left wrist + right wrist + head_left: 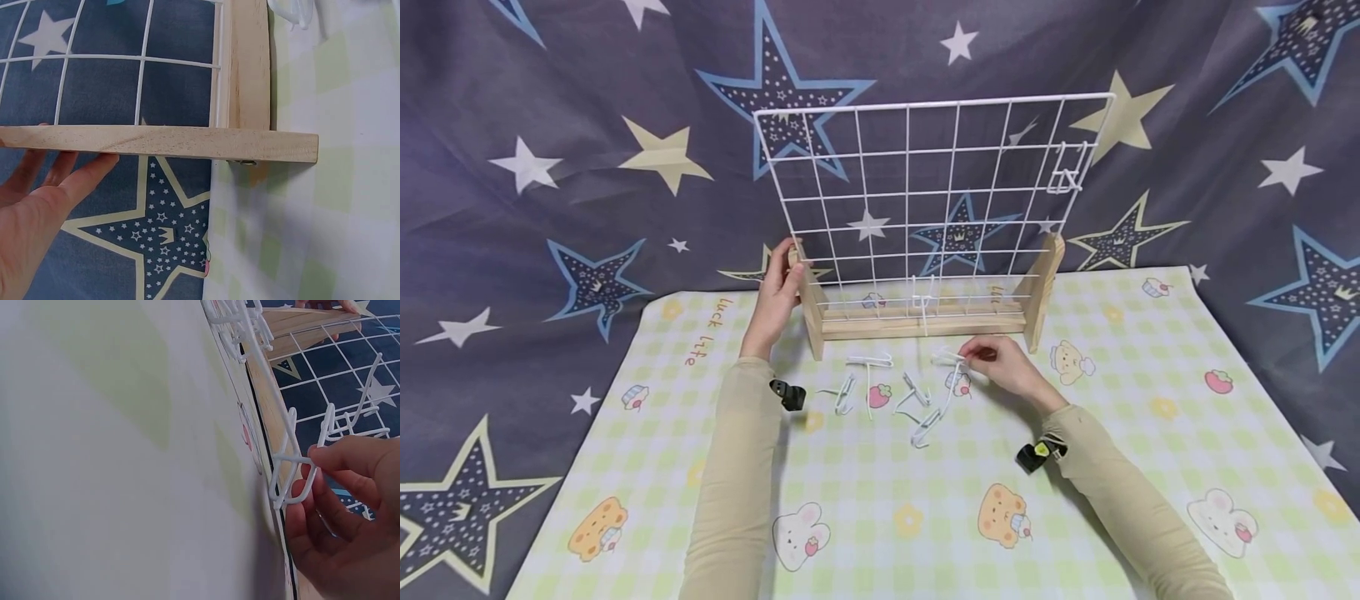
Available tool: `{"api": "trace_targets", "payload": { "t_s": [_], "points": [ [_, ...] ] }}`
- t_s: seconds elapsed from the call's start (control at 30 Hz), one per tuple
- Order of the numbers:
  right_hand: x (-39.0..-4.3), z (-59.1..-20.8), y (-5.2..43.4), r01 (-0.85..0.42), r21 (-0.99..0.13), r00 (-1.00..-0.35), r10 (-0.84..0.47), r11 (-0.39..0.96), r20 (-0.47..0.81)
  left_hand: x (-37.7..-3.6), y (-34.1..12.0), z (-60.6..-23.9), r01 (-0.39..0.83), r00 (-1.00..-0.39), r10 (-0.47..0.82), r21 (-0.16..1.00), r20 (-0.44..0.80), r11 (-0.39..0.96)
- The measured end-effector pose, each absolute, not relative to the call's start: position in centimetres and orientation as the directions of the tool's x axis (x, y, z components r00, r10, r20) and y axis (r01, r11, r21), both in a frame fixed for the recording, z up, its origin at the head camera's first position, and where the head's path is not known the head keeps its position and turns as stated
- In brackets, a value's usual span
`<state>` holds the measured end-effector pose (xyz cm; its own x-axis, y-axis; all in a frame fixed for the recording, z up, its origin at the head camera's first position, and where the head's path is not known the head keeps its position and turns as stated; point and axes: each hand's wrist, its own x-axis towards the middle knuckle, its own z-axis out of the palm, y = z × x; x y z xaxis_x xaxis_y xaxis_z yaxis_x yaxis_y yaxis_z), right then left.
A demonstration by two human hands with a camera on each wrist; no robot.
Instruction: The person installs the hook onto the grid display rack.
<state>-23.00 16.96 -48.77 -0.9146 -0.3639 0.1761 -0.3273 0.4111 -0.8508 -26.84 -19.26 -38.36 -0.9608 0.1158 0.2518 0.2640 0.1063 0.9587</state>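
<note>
A white wire grid panel stands in a wooden stand at the back of the table. My left hand grips the stand's left wooden side piece, fingers reaching behind it. With thumb and fingertips, my right hand pinches a white wire hook in front of the stand, low over the tabletop. More white hooks lie loosely to its left. One hook hangs on the grid at the upper right, and another hook is on it low in the middle.
A green-and-white checked cloth with cartoon prints covers the table. Behind the stand hangs a dark curtain patterned with stars. Each wrist wears a small black camera.
</note>
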Motion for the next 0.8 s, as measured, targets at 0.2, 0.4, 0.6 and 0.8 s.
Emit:
{"api": "trace_targets", "payload": {
  "t_s": [0.2, 0.4, 0.6, 0.8],
  "points": [
    [-23.04, -48.6, 16.93, -0.304, -0.869, -0.924, -0.341, 0.391, 0.17, -26.85, -19.42, -38.38, 0.262, -0.961, 0.116, 0.959, 0.25, 0.107],
    [-22.99, -48.48, 16.91, -0.255, -0.901, -0.941, -0.304, 0.352, 0.148, -26.87, -19.37, -38.45, 0.259, -0.962, 0.119, 0.96, 0.246, 0.109],
    [-22.95, -48.15, 16.99, -0.185, -0.946, -0.962, -0.247, 0.266, 0.119, -26.81, -19.34, -38.45, 0.265, -0.96, 0.121, 0.959, 0.253, 0.097],
    [-23.09, -47.93, 17.23, -0.182, -0.963, -0.972, -0.185, 0.198, 0.145, -26.92, -19.31, -38.47, 0.261, -0.961, 0.122, 0.961, 0.25, 0.087]
  ]
}}
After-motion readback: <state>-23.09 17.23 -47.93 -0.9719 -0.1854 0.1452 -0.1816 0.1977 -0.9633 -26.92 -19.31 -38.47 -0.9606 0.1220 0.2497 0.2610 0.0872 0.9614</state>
